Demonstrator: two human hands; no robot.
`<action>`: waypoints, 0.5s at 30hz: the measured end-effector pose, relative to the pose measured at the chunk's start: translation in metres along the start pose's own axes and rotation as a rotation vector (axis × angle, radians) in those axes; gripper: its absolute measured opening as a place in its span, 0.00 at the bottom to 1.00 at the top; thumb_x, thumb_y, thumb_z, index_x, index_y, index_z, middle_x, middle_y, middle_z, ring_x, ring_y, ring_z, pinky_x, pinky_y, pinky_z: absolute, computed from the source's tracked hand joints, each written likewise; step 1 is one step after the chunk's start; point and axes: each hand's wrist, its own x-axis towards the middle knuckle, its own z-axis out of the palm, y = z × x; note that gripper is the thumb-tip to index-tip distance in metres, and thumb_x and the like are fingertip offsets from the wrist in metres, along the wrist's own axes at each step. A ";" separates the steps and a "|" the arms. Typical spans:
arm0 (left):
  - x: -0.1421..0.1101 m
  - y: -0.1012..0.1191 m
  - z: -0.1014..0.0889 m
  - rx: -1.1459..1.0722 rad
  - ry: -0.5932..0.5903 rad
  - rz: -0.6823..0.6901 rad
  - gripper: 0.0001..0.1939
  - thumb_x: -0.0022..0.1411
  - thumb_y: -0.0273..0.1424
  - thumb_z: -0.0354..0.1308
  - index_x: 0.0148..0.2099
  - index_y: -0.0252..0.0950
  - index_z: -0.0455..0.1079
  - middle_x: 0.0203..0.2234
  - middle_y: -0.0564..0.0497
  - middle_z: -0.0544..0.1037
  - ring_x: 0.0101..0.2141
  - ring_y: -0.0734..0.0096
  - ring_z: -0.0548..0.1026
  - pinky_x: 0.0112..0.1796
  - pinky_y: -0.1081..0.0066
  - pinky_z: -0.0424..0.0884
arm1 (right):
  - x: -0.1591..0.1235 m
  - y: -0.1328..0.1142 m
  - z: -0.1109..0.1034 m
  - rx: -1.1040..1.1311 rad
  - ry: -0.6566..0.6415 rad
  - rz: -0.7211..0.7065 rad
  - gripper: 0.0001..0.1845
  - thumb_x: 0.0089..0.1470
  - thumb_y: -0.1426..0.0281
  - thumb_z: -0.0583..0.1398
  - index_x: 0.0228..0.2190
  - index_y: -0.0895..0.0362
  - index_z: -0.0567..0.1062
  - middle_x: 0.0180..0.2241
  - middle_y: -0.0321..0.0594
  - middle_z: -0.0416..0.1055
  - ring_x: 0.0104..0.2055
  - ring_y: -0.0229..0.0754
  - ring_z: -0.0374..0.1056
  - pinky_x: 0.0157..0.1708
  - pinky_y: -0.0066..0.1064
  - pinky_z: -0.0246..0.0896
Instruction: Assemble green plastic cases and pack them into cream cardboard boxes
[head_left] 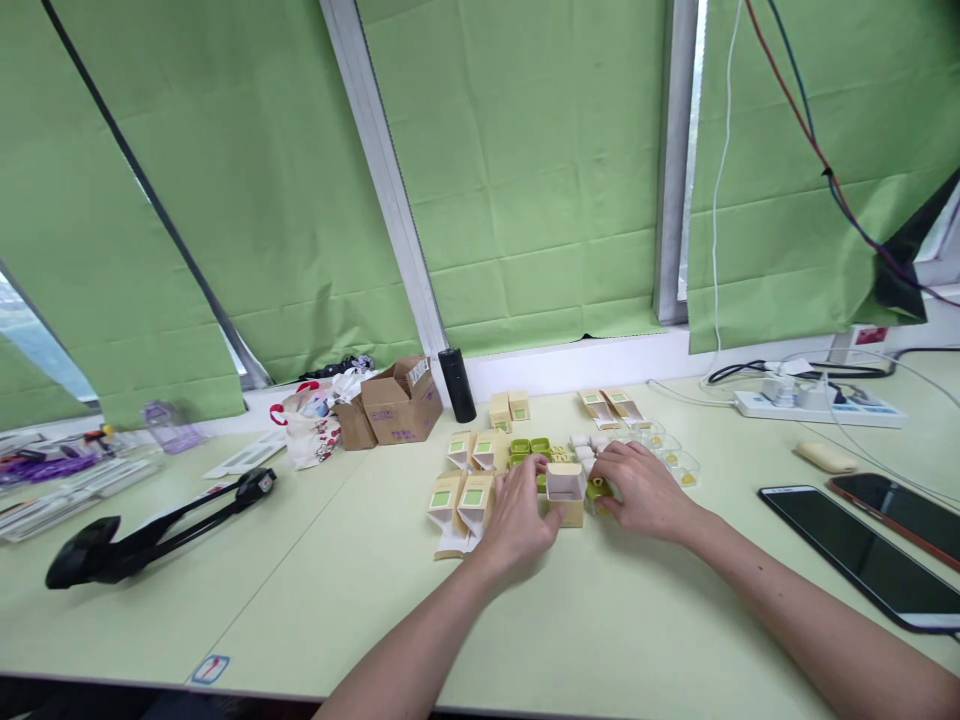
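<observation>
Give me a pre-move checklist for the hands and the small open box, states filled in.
1. Small box open at the top: ok.
2. Left hand beside the box: ok.
3. Green container at the right hand's fingertips: ok.
4. Firm grip on that container: cannot tell.
5. Larger phone apart from the right forearm: cannot tell, they look close.

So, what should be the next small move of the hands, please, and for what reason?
Probably the right hand should lift the small squarish green container toward the small beige cardboard box: it is at that container, and the box stands open-topped beside the left hand.
</observation>
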 end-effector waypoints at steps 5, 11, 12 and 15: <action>0.001 0.002 0.000 -0.144 0.099 0.106 0.18 0.65 0.28 0.61 0.55 0.42 0.65 0.52 0.43 0.73 0.54 0.55 0.73 0.55 0.56 0.71 | 0.001 -0.002 -0.004 0.003 -0.017 0.018 0.05 0.51 0.72 0.68 0.33 0.54 0.80 0.37 0.43 0.81 0.46 0.52 0.73 0.45 0.41 0.56; 0.004 0.001 0.002 -0.129 0.131 0.090 0.03 0.70 0.30 0.58 0.41 0.40 0.73 0.53 0.43 0.74 0.57 0.55 0.74 0.57 0.55 0.72 | 0.000 -0.004 -0.006 0.006 -0.035 0.023 0.05 0.52 0.73 0.67 0.34 0.55 0.79 0.37 0.43 0.81 0.43 0.51 0.74 0.45 0.40 0.57; 0.005 0.000 0.003 -0.139 0.145 0.081 0.04 0.71 0.31 0.58 0.42 0.40 0.74 0.52 0.42 0.75 0.56 0.55 0.75 0.57 0.56 0.72 | 0.000 -0.004 -0.006 0.001 -0.040 0.024 0.05 0.52 0.72 0.67 0.34 0.55 0.79 0.37 0.43 0.81 0.43 0.51 0.74 0.45 0.40 0.57; 0.007 -0.004 0.006 -0.178 0.162 0.057 0.07 0.71 0.33 0.57 0.46 0.39 0.76 0.47 0.43 0.79 0.50 0.58 0.78 0.53 0.58 0.74 | 0.000 -0.003 -0.004 -0.015 -0.048 0.031 0.06 0.51 0.73 0.67 0.35 0.54 0.79 0.39 0.44 0.81 0.43 0.52 0.75 0.45 0.40 0.57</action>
